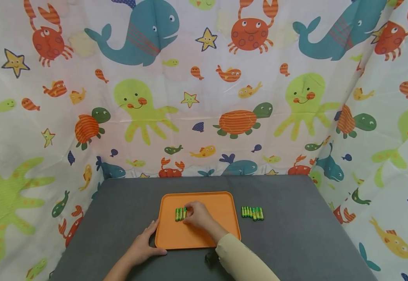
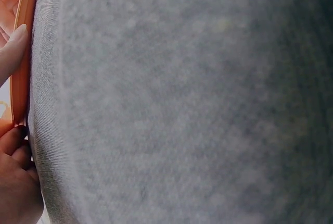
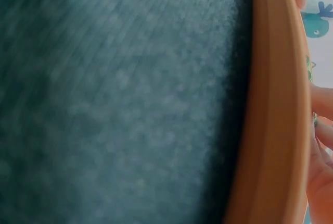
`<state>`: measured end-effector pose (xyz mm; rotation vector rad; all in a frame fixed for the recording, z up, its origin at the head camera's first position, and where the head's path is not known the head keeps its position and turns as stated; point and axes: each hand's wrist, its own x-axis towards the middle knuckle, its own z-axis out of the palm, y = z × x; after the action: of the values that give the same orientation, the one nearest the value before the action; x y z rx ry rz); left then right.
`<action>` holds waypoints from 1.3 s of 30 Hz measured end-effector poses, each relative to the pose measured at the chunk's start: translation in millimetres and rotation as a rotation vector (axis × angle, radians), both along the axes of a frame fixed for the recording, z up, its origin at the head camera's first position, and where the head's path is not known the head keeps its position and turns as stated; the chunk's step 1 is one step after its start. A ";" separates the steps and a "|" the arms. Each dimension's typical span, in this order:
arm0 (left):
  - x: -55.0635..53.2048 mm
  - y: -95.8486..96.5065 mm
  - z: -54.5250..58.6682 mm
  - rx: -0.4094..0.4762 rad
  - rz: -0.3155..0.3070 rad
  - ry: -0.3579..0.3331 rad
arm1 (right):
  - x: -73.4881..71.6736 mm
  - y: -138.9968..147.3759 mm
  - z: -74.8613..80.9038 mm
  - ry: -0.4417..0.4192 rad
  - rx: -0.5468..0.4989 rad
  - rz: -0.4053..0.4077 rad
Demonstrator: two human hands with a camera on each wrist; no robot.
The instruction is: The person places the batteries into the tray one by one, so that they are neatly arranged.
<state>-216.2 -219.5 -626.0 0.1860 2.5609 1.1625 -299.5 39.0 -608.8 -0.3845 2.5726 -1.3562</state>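
Observation:
On the orange tray stands a short row of green and yellow batteries, side by side. My right hand is at the right end of this row and pinches a battery between thumb and fingers; most of that battery is hidden by the fingers. At the tray's near left corner, my left hand holds the tray, thumb along the front edge and fingers on the left side. The left wrist view shows its thumb against the rim.
To the right of the tray, more batteries lie in a close row on the grey table. A small dark object is beside the right sleeve. A curtain printed with sea animals hangs behind and at both sides.

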 end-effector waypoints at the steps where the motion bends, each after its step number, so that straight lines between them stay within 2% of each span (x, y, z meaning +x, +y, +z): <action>1: 0.2 0.1 -0.2 0.000 0.001 0.000 | 0.3 -0.1 -0.2 0.002 -0.001 0.003; 15: -1.9 0.8 3.6 0.002 0.001 -0.006 | 0.6 0.2 2.2 0.006 0.003 -0.001; 20: -1.3 1.1 1.2 0.000 0.006 -0.018 | 3.6 3.7 3.8 0.005 0.000 -0.003; 28: 2.8 1.0 2.4 -0.024 0.020 -0.029 | 6.6 11.6 7.0 -0.026 -0.069 -0.015; 39: 2.2 2.1 2.9 -0.028 0.024 -0.011 | 12.0 25.9 21.4 0.075 -0.035 -0.018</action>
<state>-214.0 -217.4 -623.1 0.1426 2.5748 1.1324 -287.6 64.9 -587.5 -0.4271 2.6213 -1.4208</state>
